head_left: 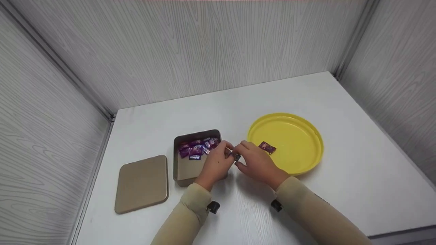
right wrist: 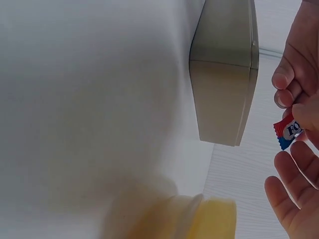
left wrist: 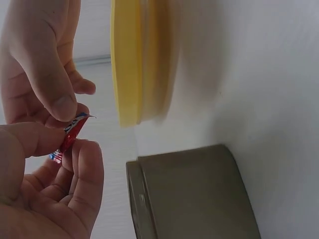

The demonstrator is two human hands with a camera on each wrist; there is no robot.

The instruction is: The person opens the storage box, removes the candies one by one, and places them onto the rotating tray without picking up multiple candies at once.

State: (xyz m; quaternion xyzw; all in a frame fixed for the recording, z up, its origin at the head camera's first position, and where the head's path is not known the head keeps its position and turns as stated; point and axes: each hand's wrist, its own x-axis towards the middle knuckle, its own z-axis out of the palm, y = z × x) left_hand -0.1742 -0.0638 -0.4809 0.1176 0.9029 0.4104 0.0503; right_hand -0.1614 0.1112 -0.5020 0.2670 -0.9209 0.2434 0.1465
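Observation:
Between both hands is a small wrapped candy (right wrist: 289,130), its wrapper red and blue with white lettering. The left hand (head_left: 217,163) pinches it between thumb and curled fingers beside the tin's right edge. At the candy's other end, the thumb and a finger of the right hand (head_left: 255,160) pinch the wrapper, as the left wrist view shows. A brown rectangular tin (head_left: 187,170) stands open under and left of the left hand, with several purple and blue wrapped candies (head_left: 196,149) inside. On a round yellow tray (head_left: 296,143) lies one purple wrapped candy (head_left: 267,147), just past the right hand.
The tin's flat brown lid (head_left: 143,183) lies on the white table (head_left: 231,102), left of the tin. Pale wood-grain panels (head_left: 204,47) close off the back and both sides. The yellow tray's raised rim is close to the right hand.

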